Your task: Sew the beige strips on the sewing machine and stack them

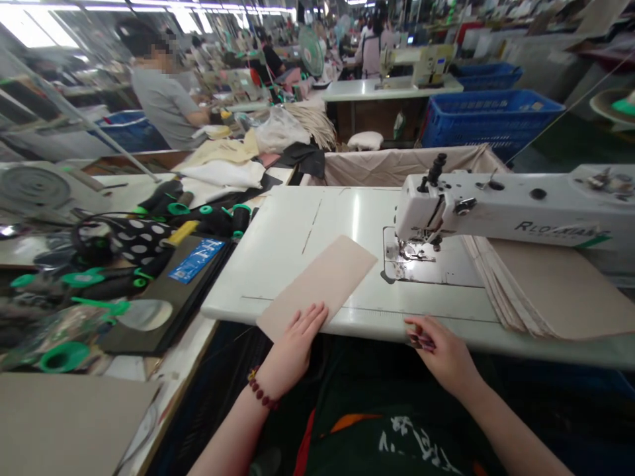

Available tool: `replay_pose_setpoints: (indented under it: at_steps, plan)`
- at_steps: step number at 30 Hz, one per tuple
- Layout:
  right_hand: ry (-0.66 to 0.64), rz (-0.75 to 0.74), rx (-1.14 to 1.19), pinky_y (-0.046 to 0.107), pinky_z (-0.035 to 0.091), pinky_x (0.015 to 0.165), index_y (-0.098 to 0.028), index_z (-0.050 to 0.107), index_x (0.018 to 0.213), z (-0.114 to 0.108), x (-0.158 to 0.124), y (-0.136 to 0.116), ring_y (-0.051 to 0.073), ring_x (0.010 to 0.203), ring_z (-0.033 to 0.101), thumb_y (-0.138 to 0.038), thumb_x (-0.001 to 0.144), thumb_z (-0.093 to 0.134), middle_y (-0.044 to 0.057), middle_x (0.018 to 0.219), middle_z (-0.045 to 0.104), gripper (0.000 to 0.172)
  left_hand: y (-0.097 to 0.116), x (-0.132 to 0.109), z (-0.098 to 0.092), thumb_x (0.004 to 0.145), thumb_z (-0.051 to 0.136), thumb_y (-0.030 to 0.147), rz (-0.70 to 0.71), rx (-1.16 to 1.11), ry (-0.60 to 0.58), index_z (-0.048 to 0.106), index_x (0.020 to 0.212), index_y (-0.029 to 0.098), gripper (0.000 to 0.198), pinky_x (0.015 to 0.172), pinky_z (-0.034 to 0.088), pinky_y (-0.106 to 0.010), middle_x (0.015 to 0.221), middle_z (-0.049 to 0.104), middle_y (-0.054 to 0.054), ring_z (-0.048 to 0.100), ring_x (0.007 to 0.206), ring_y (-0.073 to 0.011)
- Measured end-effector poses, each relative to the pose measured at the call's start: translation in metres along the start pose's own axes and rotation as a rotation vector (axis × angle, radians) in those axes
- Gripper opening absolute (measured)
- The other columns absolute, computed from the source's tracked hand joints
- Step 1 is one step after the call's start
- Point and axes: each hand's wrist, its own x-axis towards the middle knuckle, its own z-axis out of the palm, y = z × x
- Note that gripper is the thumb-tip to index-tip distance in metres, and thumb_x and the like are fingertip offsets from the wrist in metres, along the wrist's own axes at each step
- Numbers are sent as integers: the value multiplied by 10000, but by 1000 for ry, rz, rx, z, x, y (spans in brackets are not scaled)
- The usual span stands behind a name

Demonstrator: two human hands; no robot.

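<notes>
Where the white table [297, 225] fills the middle of the view, everything listed below is carried on it or gathered at its near edge.

- Sewing machine [520, 211]: set at the right, its arm reaching left so that the needle end stands over a bare stretch of the top.
- Stack of beige sheets [560, 291]: laid under and in front of the machine's arm and fanned at its left edge. It is apparently put there to be close to the right hand.
- Single beige sheet [320, 284]: laid flat and aslant, left of the needle and apart from the stack, with its near end reaching the table's edge.
- Left hand [292, 347]: laid palm down on that near end, fingers straight and together. The sheet is pressed rather than gripped, seemingly to stop it sliding.
- Right hand [439, 350]: rested at the table's edge, apart from the sheet, fingers loosely bent. Nothing is seen held in it.
</notes>
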Motion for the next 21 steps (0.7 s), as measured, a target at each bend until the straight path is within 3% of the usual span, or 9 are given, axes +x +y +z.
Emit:
replay_pose_setpoints:
  at_steps: [5, 8, 11, 14, 17, 21]
  plan:
    - [-47, -131, -46, 280, 550, 798, -337, 505, 1320, 8, 25, -28, 188, 1016, 631, -190, 862, 505, 12, 1395, 486, 481, 11, -4, -16, 905, 379, 59, 81, -98, 12, 492, 1335, 276, 495, 1119, 350, -373, 1370, 534, -7, 497, 1258, -146]
    - [-142, -175, -89, 281, 551, 787, -360, 480, 1345, 22, 30, -32, 181, 988, 648, -134, 811, 529, -19, 1444, 433, 582, 17, -3, -13, 945, 392, 122, 151, -147, 21, 526, 1308, 275, 416, 1111, 366, -364, 1330, 571, -3, 518, 1237, -145]
    - [-137, -154, -170, 303, 549, 759, -361, 542, 1280, 33, 28, -28, 192, 996, 648, -143, 820, 524, -43, 1389, 500, 510, 19, -3, -13, 946, 453, 178, 148, -195, 84, 581, 1247, 276, 342, 1089, 397, -362, 1266, 620, -2, 566, 1181, -156]
    - [-56, -105, -239, 307, 529, 753, -320, 615, 1174, 27, 29, -19, 200, 982, 650, -151, 851, 494, -31, 1264, 612, 384, 17, -6, -24, 916, 541, 243, 41, -276, 210, 660, 1109, 275, 228, 1070, 412, -369, 1131, 687, 9, 624, 1070, -163]
    - [30, -56, -293, 296, 504, 718, -279, 618, 1139, 2, 32, -16, 216, 940, 655, -156, 843, 500, 7, 1169, 664, 342, 14, -6, -45, 889, 580, 292, -150, -428, 306, 689, 1009, 250, 167, 1009, 457, -368, 1021, 714, 3, 650, 985, -184]
    - [89, -50, -140, 285, 491, 755, -260, 554, 1184, -34, 35, -30, 209, 955, 639, -169, 849, 484, 39, 1258, 606, 353, 22, 4, -76, 860, 599, 374, -417, -605, 348, 698, 949, 212, 210, 872, 513, -337, 935, 723, -19, 659, 904, -214]
